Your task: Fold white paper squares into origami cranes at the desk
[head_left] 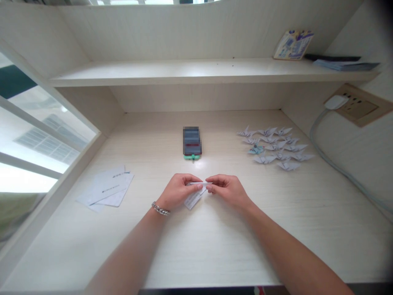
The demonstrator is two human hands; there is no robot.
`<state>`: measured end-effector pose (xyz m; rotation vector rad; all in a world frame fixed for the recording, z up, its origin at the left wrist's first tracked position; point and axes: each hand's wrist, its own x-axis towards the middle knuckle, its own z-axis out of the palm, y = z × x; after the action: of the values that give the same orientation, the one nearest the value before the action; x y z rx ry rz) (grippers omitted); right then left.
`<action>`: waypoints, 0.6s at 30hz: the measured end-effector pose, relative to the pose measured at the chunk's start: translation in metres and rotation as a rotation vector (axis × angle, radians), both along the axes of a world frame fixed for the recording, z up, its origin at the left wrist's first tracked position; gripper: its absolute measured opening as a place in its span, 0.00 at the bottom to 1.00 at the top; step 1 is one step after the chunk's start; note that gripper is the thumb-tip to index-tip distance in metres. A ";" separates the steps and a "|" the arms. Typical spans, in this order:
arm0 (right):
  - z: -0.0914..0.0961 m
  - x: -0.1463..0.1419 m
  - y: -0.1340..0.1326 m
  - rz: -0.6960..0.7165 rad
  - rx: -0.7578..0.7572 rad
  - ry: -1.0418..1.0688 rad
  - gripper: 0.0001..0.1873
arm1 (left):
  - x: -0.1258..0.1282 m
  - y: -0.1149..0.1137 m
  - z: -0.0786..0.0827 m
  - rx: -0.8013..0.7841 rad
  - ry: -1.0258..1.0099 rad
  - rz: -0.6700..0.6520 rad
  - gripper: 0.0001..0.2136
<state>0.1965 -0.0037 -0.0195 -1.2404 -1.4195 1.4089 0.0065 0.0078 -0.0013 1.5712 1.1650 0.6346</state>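
Between my two hands is a small folded piece of white paper [193,200] with faint print on it, held just above the desk. My left hand [178,191], with a silver chain bracelet [160,209] at the wrist, pinches its upper left part between thumb and fingers. From the other side, my right hand [229,190] pinches the right end with thumb and forefinger. One flap hangs down to the lower left below my left thumb. The fingers cover part of the folds.
Several folded paper cranes [276,146], one of them bluish, sit in rows at the right. Loose white sheets [110,188] lie at the left. A phone [192,141] lies beyond my hands. A cable [337,170] runs down from the wall socket [359,104].
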 end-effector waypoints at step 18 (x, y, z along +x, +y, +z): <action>-0.004 0.001 0.002 -0.043 -0.097 0.150 0.16 | -0.001 0.001 -0.003 -0.057 -0.062 0.012 0.15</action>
<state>0.1974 -0.0015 -0.0235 -1.1918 -1.2289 1.5237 0.0058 0.0089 -0.0039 1.4880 1.1379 0.6483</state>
